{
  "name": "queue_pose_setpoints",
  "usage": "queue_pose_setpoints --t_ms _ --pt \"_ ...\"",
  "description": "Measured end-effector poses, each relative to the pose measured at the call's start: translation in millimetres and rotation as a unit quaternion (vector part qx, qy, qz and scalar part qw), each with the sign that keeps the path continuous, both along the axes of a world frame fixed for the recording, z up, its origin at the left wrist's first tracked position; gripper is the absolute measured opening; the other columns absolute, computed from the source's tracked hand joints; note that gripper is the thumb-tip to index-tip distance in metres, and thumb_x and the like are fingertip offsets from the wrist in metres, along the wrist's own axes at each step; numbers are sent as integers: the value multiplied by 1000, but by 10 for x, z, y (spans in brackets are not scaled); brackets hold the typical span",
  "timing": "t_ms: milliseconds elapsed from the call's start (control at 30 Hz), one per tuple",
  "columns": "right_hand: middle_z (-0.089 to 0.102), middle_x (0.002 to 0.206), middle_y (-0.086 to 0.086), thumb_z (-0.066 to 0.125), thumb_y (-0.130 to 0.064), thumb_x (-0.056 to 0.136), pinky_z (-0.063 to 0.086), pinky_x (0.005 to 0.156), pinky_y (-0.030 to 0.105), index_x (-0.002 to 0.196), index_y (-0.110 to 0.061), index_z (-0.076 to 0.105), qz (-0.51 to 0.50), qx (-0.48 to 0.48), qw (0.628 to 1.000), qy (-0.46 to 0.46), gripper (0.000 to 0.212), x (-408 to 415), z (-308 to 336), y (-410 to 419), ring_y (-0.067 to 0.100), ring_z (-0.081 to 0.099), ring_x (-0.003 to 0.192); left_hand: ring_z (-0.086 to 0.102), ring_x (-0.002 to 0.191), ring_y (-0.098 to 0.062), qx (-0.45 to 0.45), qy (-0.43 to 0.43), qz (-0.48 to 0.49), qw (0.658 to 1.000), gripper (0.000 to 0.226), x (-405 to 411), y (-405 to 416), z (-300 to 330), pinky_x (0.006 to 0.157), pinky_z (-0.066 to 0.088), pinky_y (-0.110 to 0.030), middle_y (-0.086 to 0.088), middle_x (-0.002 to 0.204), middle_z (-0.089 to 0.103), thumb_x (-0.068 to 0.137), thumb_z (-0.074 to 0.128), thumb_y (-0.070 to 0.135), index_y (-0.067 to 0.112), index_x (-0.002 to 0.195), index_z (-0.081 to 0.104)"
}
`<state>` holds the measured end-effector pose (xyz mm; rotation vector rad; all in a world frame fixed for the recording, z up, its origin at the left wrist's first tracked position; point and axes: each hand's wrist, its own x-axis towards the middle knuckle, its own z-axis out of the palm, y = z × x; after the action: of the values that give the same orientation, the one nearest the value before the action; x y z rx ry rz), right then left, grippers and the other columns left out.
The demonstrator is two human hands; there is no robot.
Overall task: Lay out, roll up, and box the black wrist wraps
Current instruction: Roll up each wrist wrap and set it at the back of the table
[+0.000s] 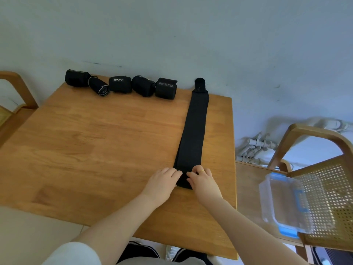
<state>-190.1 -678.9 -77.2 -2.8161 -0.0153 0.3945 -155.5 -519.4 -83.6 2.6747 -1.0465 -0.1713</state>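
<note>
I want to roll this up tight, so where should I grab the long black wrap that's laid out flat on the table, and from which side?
Grip the near end of the flat wrap, where the left hand and right hand already pinch its corners. Come from the near table edge, one hand per side, since the strip runs straight away toward its far loop end.

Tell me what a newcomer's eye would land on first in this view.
First, the long black wrist wrap laid flat down the right side of the wooden table, with the left hand and right hand pinching its near end. Next, the row of five rolled black wraps along the table's far edge by the wall. Then the clear plastic box with blue clips, on the cane chair at right.
</note>
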Motion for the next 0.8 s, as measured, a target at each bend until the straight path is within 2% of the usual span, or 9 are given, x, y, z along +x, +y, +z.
queue_pose_setpoints --t_ms 67,167,233,333,500,600,700,733,800 --pt "30 142 1 33 -29 104 39 102 28 144 -21 36 38 -12 999 -3 41 -14 -13 -59 22 32 124 53 117 -22 16 17 6 1000 38 18 -22 17 90 44 -33 -5 126 58 94 54 11 11 132 51" --pt "29 144 0 35 -37 102 38 103 30 149 -21 26 52 -20 998 10 50 -2 27 -76 20 31 128 45 124 -20 34 27 13 999 41 65 -49 -24 97 40 -30 -2 134 51 99 41 12 16 140 41" --pt "35 144 -2 43 -35 100 41 101 31 149 -21 22 39 -16 999 6 55 34 40 -68 19 33 130 50 116 -20 41 55 29 997 43 130 -88 1 92 44 -30 -2 132 52 100 39 12 20 142 38" --pt "48 132 -3 47 -32 98 47 89 29 137 -22 36 -4 17 1000 -9 42 93 53 -65 16 42 120 54 108 -19 55 105 38 992 43 260 -141 60 86 46 -27 -1 131 50 101 38 14 22 143 38" --pt "40 131 -2 46 -33 99 48 86 26 130 -21 48 -57 51 997 -5 34 113 5 -58 16 44 116 51 86 -16 88 159 39 983 38 470 -235 164 69 41 -26 0 121 39 101 39 22 25 138 46" --pt "48 129 0 43 -33 100 44 88 27 134 -22 49 -102 95 990 26 36 211 5 -98 17 47 115 45 119 -20 87 77 1 993 38 561 -244 218 94 41 -30 1 139 38 101 39 19 23 138 44" --pt "53 124 3 42 -31 101 41 86 26 134 -19 51 -119 133 982 62 36 321 38 -144 19 49 112 8 146 -17 102 28 -109 988 49 627 -232 174 119 9 -34 6 158 14 99 33 7 23 146 31" --pt "53 123 3 42 -31 101 41 86 26 133 -19 51 -118 136 981 71 36 332 48 -151 19 50 111 9 145 -15 109 48 -117 986 50 635 -221 152 119 8 -33 6 158 14 100 31 7 22 148 29" --pt "56 121 3 45 -31 100 43 84 25 131 -18 51 -146 153 974 80 35 360 46 -165 18 53 108 31 138 -15 88 112 -93 985 46 707 -208 136 112 28 -29 5 154 28 102 30 12 21 146 32"
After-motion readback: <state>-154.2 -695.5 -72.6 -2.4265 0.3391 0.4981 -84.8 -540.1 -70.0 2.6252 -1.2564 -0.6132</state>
